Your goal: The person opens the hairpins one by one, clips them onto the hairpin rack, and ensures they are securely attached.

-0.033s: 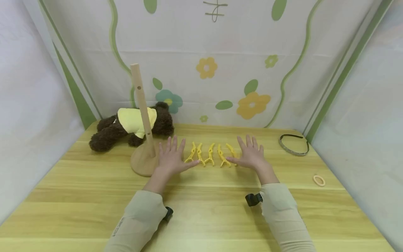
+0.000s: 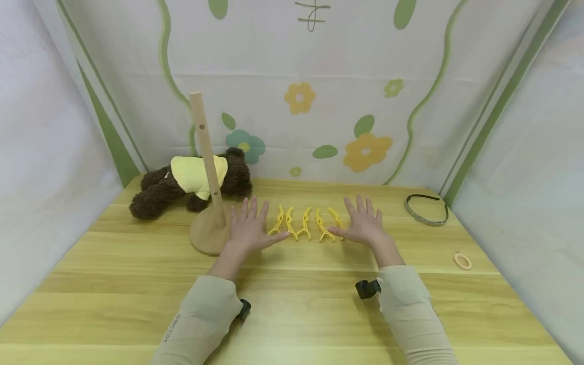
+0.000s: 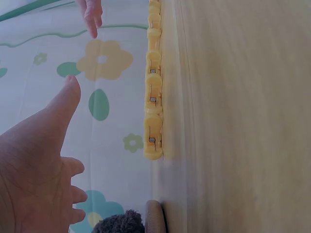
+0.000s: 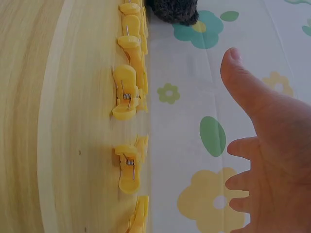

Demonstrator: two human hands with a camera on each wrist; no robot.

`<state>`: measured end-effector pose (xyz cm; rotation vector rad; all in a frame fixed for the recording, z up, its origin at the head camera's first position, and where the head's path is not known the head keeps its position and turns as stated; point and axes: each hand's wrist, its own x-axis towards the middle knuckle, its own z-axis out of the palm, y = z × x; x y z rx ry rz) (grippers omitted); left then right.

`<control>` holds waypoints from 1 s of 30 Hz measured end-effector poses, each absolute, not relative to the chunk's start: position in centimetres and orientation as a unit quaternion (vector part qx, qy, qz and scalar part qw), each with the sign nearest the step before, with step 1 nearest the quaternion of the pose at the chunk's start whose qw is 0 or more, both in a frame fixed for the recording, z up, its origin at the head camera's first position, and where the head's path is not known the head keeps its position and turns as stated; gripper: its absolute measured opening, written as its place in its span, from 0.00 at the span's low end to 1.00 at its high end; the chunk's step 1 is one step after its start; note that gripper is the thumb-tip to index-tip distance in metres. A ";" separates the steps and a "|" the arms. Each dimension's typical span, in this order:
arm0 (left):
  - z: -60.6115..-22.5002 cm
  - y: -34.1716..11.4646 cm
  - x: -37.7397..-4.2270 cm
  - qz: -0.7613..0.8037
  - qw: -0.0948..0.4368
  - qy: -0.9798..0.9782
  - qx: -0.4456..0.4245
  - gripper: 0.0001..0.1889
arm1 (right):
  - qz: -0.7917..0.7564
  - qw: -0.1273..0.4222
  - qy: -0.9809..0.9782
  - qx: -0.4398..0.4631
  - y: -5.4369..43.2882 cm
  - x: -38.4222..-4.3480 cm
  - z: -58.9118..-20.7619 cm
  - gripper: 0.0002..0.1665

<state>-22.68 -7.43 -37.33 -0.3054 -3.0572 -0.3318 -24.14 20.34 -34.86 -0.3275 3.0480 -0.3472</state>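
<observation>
Several yellow hair clips (image 2: 305,224) lie in a row on the wooden table, between the two hands. In the wrist views the clips (image 3: 153,97) show small metal springs. My left hand (image 2: 248,232) is held above the table with fingers spread and holds nothing; its thumb points toward the left clips. Spread the same way, my right hand (image 2: 362,225) hovers at the right end of the row, its thumb over the clips in the head view. In the right wrist view, the right hand (image 4: 277,150) is apart from the clips (image 4: 127,92).
Left of the hands stands a wooden post on a round base (image 2: 207,233). Behind it a brown teddy bear in a yellow shirt (image 2: 191,175) lies on its side. At the right are a headband (image 2: 426,221) and a small wooden ring (image 2: 463,261). A printed cloth backs the table.
</observation>
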 end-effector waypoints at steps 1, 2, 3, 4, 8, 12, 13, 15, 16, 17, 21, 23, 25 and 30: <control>-37.3 -7.4 -22.7 -0.108 0.025 -0.989 -0.099 0.53 | -0.112 0.028 0.988 -0.106 20.3 -24.1 -34.9 0.62; -37.3 -7.4 -22.7 -0.108 0.025 -0.989 -0.099 0.53 | -0.113 0.028 0.988 -0.106 20.3 -24.1 -34.8 0.62; -37.2 -7.4 -22.7 -0.108 0.024 -0.989 -0.098 0.53 | -0.113 0.029 0.987 -0.106 20.3 -24.1 -34.8 0.61; -37.2 -7.4 -22.8 -0.108 0.024 -0.989 -0.098 0.54 | -0.113 0.027 0.988 -0.106 20.3 -24.1 -34.8 0.61; -36.9 -7.5 -22.7 -0.106 0.024 -0.989 -0.099 0.54 | -0.105 0.011 0.989 -0.108 20.4 -24.1 -34.4 0.60; -36.5 -8.0 -22.1 -0.113 0.025 -0.988 -0.098 0.53 | -0.096 -0.012 0.989 -0.114 20.9 -24.0 -34.1 0.60; -36.4 -8.2 -21.9 -0.119 0.027 -0.988 -0.099 0.53 | -0.097 -0.016 0.988 -0.116 21.2 -23.9 -34.0 0.60; -36.4 -8.8 -21.3 -0.126 0.029 -0.986 -0.103 0.52 | -0.104 -0.022 0.987 -0.122 21.6 -23.8 -34.0 0.59; -36.3 -9.1 -21.0 -0.128 0.032 -0.986 -0.106 0.52 | -0.109 -0.025 0.986 -0.126 21.9 -23.7 -34.0 0.59; -36.3 -9.5 -20.7 -0.127 0.037 -0.985 -0.110 0.52 | -0.115 -0.027 0.984 -0.129 22.2 -23.7 -34.1 0.58; -36.8 -11.5 -19.4 -0.135 0.055 -0.981 -0.126 0.52 | -0.151 -0.041 0.977 -0.146 23.1 -23.5 -34.7 0.55; -37.3 -12.8 -18.9 -0.146 0.063 -0.979 -0.130 0.51 | -0.171 -0.048 0.972 -0.152 23.7 -23.3 -35.1 0.53; -37.7 -14.2 -18.5 -0.156 0.073 -0.977 -0.127 0.50 | -0.193 -0.055 0.968 -0.152 24.3 -23.3 -35.6 0.52; -38.2 -17.2 -18.1 -0.188 0.078 -0.974 -0.102 0.50 | -0.244 -0.050 0.960 -0.129 25.8 -23.2 -37.2 0.49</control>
